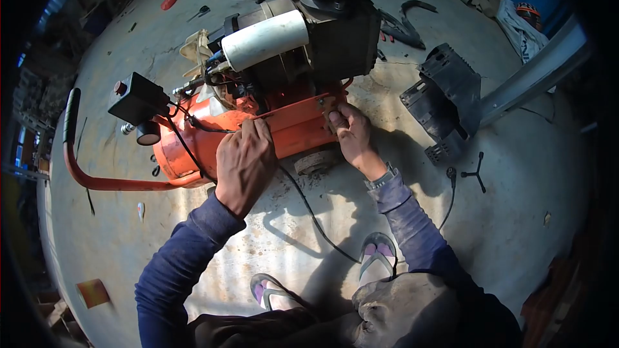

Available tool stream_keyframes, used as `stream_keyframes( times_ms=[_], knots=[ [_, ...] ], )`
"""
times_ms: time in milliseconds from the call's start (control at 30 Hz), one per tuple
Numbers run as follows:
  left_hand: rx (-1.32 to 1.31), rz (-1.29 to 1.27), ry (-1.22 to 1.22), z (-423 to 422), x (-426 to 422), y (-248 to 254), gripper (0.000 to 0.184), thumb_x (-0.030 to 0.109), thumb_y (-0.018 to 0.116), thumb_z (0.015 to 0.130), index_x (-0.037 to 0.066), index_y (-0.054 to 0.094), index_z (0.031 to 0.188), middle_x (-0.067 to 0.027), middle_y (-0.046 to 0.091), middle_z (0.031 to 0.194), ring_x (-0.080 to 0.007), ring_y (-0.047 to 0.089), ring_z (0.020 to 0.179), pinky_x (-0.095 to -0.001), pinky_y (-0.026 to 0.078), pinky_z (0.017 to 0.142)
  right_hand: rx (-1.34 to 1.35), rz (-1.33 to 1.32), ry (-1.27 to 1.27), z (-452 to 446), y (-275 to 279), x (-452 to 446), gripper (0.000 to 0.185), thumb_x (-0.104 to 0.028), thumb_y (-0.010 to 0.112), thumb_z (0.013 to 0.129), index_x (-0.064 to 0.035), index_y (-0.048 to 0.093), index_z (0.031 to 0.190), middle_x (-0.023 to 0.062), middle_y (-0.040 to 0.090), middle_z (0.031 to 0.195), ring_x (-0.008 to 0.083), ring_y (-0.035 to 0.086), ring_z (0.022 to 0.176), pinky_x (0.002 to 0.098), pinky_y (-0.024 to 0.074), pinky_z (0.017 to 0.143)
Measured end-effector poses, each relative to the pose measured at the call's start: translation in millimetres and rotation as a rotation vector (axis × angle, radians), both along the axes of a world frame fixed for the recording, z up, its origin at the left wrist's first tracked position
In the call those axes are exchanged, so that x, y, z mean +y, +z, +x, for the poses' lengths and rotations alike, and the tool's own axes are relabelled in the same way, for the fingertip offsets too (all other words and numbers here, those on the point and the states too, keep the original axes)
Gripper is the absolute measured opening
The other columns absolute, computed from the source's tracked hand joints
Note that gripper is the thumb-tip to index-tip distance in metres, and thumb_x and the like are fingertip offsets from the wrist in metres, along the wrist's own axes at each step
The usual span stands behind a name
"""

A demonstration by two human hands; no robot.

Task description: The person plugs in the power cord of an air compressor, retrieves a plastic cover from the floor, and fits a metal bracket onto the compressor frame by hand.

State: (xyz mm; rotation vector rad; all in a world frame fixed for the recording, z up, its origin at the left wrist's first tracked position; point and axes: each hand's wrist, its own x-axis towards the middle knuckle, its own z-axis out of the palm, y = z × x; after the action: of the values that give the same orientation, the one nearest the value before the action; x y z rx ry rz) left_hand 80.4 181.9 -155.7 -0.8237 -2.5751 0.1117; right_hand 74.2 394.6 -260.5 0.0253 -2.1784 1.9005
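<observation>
Just ahead of the left hand (pixel 245 161) and the right hand (pixel 354 138), lying on the concrete floor (pixel 496 232) and stretching crosswise, with the long axis of the orange tank (pixel 184 148) running from a bent handle (pixel 97 183) at left past a wheel (pixel 316 160) under the right part. Keeping the left nearer the handle end, the right nearer the wheel. Curling the left narrowly at the upper edge of an orange side plate (pixel 298 120), with fingertips mostly hidden; bending the right narrowly at the plate's right end; leaving impossible to tell any small part within either grip. Looking glossy where sunlit, worn near the right hand, and carrying a dark motor (pixel 342 45), a white cylinder (pixel 265 40) and a black box (pixel 138 100).
</observation>
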Motion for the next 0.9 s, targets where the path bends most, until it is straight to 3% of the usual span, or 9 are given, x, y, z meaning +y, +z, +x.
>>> stream_keyframes(
  times_ms=[167,300,400,567,667,733,800,900],
  knots=[
    [-0.088,0.08,0.038,3.3,3.6,2.4,0.01,0.007,0.055,0.075,0.002,0.052,0.082,-0.0133,0.054,0.074,-0.0268,0.058,0.058,-0.0359,0.047,0.055,0.045,0.021,-0.059,0.0,-3.3,-4.0,0.018,-0.017,0.053,0.098,-0.0003,0.059,0.094,0.0029,0.057,0.074,0.0138,0.049,0.065,0.0274,0.0426,0.062],
    [-0.114,0.047,0.074,0.7,3.2,7.9,0.009,0.009,0.056,0.076,0.003,0.053,0.082,-0.013,0.055,0.072,-0.0264,0.06,0.059,-0.0367,0.048,0.054,0.179,0.242,-0.222,1.0,-18.5,-20.3,0.019,-0.017,0.055,0.097,0.0,0.06,0.092,0.0046,0.058,0.073,0.0136,0.051,0.063,0.0275,0.0428,0.061],
    [-0.057,0.081,0.01,5.2,10.9,17.9,0.008,0.009,0.056,0.077,0.003,0.053,0.081,-0.0127,0.056,0.071,-0.0266,0.061,0.06,-0.0367,0.048,0.054,0.356,0.005,-0.337,0.8,-17.1,-45.1,0.019,-0.018,0.055,0.096,-0.0009,0.062,0.091,0.0079,0.058,0.072,0.0137,0.049,0.063,0.0286,0.0424,0.059],
    [-0.084,0.153,-0.162,5.0,28.3,25.0,0.007,0.01,0.056,0.079,0.004,0.055,0.082,-0.0134,0.057,0.075,-0.0276,0.062,0.063,-0.0371,0.049,0.055,0.175,-0.071,-0.164,-2.9,-8.3,-25.9,0.014,-0.015,0.058,0.094,-0.002,0.063,0.091,0.0119,0.06,0.073,0.0209,0.053,0.062,0.0322,0.0442,0.061],
    [-0.135,0.19,-0.194,1.2,36.5,24.1,0.011,0.01,0.057,0.08,0.002,0.057,0.088,-0.0147,0.06,0.082,-0.0291,0.063,0.066,-0.0386,0.051,0.058,0.145,0.468,-0.189,1.2,14.3,9.0,0.006,-0.01,0.06,0.09,-0.0044,0.063,0.089,0.0112,0.061,0.074,0.0271,0.057,0.067,0.0348,0.0449,0.063],
    [-0.165,0.203,-0.208,-1.0,43.4,24.8,0.013,0.01,0.057,0.08,0.002,0.059,0.091,-0.0154,0.061,0.085,-0.0299,0.064,0.068,-0.0394,0.052,0.06,0.357,0.715,-0.192,-1.9,41.8,39.4,0.002,-0.006,0.064,0.084,-0.0074,0.062,0.084,0.0082,0.062,0.074,0.0303,0.058,0.074,0.0375,0.0452,0.072],
    [-0.11,0.368,-0.306,-4.4,54.8,30.0,0.019,0.008,0.058,0.08,0.003,0.06,0.098,-0.0162,0.062,0.092,-0.0323,0.064,0.071,-0.0405,0.053,0.063,0.538,1.024,-0.177,-6.8,96.6,55.9,0.006,-0.005,0.067,0.081,-0.0099,0.063,0.081,0.0038,0.061,0.075,0.0264,0.058,0.078,0.038,0.0433,0.084],
    [-0.16,0.497,-0.309,-12.9,74.3,28.0,0.026,0.008,0.06,0.081,0.004,0.061,0.106,-0.0165,0.063,0.095,-0.0338,0.065,0.074,-0.0402,0.053,0.064,0.619,1.153,-0.147,-1.0,133.8,51.2,0.015,-0.005,0.069,0.078,-0.0117,0.064,0.09,0.0042,0.061,0.079,0.0251,0.06,0.085,0.0407,0.0404,0.092]
  ],
)
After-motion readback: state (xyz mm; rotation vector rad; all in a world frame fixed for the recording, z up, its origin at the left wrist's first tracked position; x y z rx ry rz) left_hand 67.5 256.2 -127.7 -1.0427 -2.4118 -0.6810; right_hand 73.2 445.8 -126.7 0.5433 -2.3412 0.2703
